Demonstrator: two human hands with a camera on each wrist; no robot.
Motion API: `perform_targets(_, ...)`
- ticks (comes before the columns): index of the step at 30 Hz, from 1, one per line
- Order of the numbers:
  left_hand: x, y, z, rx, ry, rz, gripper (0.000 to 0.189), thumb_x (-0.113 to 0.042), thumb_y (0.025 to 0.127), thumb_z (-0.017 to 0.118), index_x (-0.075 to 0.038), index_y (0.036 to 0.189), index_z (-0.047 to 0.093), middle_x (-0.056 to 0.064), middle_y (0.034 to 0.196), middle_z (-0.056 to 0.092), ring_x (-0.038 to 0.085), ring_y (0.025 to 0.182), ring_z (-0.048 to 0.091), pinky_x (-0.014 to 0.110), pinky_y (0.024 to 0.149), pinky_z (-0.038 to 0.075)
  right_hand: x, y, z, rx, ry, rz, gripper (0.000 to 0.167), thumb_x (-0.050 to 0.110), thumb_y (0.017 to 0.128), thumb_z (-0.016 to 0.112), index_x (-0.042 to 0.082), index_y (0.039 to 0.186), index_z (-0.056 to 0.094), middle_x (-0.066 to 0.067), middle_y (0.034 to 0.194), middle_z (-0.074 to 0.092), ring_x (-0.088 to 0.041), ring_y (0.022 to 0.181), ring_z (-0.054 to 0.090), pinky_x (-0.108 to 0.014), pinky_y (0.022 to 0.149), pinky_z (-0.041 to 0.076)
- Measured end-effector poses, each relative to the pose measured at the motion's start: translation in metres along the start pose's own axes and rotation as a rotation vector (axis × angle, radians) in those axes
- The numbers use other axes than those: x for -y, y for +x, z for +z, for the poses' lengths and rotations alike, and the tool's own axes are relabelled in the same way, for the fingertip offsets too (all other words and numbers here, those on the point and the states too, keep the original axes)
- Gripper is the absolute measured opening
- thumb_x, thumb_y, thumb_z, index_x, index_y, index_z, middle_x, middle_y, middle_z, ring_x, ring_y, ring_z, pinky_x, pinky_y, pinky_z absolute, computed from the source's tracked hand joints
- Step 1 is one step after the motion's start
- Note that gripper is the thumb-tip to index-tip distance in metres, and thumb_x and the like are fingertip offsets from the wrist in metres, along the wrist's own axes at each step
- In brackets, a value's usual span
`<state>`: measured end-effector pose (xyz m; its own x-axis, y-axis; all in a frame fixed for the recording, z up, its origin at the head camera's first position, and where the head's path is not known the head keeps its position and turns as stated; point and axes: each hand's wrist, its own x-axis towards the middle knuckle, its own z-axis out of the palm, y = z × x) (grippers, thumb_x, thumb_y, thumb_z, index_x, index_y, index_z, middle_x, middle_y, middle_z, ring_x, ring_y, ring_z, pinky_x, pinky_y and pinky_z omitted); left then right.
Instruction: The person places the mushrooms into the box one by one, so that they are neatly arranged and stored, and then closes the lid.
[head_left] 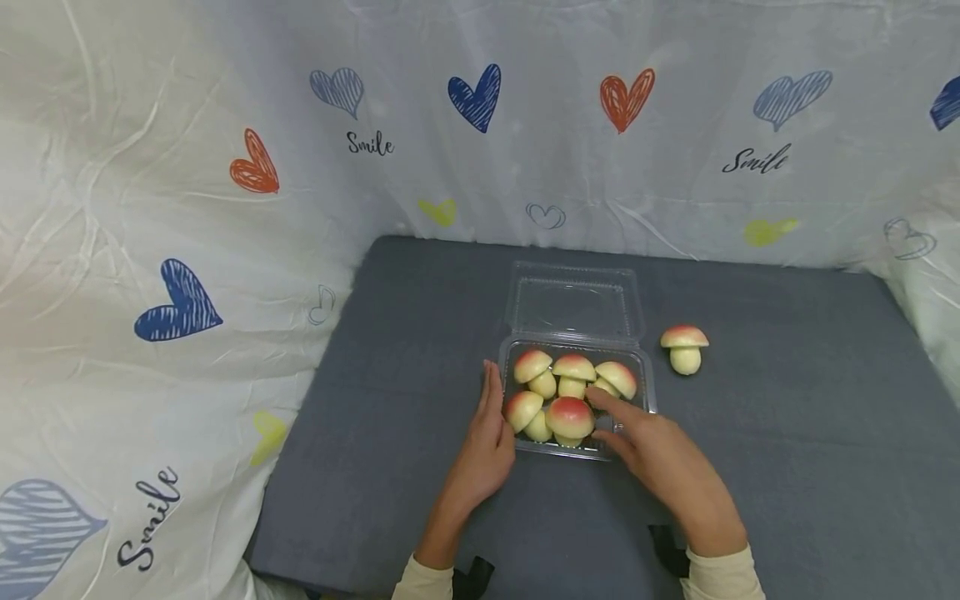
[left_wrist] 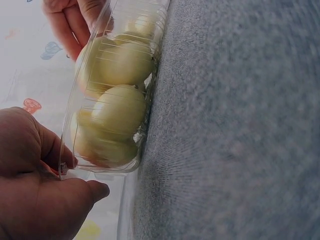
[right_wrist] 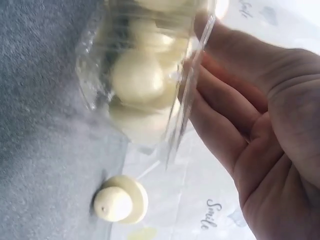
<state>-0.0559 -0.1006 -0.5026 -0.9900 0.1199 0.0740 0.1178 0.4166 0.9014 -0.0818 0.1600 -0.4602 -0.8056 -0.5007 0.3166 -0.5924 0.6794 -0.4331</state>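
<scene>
A clear plastic clamshell box [head_left: 646, 392] lies on the table with its lid [head_left: 576, 304] folded back. Inside, three red-capped toy mushrooms, one of them the back middle mushroom [head_left: 573, 367], form the back row. A front left mushroom [head_left: 522, 410] and a front middle mushroom [head_left: 570, 417] lie before them. My left hand [head_left: 486, 446] rests along the box's left side, fingers extended. Over the box's right part reaches my right hand [head_left: 663, 458], thumb and forefinger spread beside the front middle mushroom's cap. The wrist views show the right fingertips inside the rim; their exact contact is unclear.
Another toy mushroom [head_left: 684, 350] stands alone on the grey table [head_left: 795, 467], right of the box. A white curtain [head_left: 555, 150] printed with hearts hangs behind the table and along its left side.
</scene>
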Motion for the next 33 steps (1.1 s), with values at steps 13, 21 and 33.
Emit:
perform_targets(13, 0.000, -0.001, 0.001, 0.001, 0.004, -0.007, 0.076, 0.007, 0.105, 0.037, -0.005, 0.169, -0.002, 0.010, 0.178, -0.009, 0.018, 0.162, -0.003, 0.052, 0.126, 0.019, -0.019, 0.006, -0.020, -0.219, -0.093, 0.013, 0.069, 0.002, 0.082, 0.088, 0.011, 0.146, 0.063, -0.015, 0.127, 0.075, -0.034, 0.074, 0.075, -0.053, 0.063, 0.055)
perform_targets(21, 0.000, -0.002, 0.000, 0.007, -0.005, -0.009, 0.076, 0.007, 0.105, 0.036, -0.006, 0.169, -0.003, 0.012, 0.178, -0.008, 0.018, 0.162, -0.002, 0.052, 0.127, 0.019, -0.045, 0.009, -0.032, -0.231, -0.108, 0.146, 0.068, 0.003, 0.088, 0.084, 0.008, 0.150, 0.057, -0.019, 0.146, 0.063, -0.049, 0.092, 0.072, -0.063, 0.070, 0.052)
perform_targets(33, -0.002, -0.001, 0.000, 0.016, -0.018, -0.018, 0.076, 0.006, 0.106, 0.037, -0.007, 0.169, -0.003, 0.004, 0.177, -0.011, 0.016, 0.162, -0.002, 0.052, 0.126, 0.022, -0.082, 0.013, -0.044, -0.176, -0.096, 0.234, 0.077, 0.003, 0.094, 0.079, 0.002, 0.161, 0.041, -0.025, 0.161, 0.044, -0.063, 0.106, 0.061, -0.069, 0.080, 0.048)
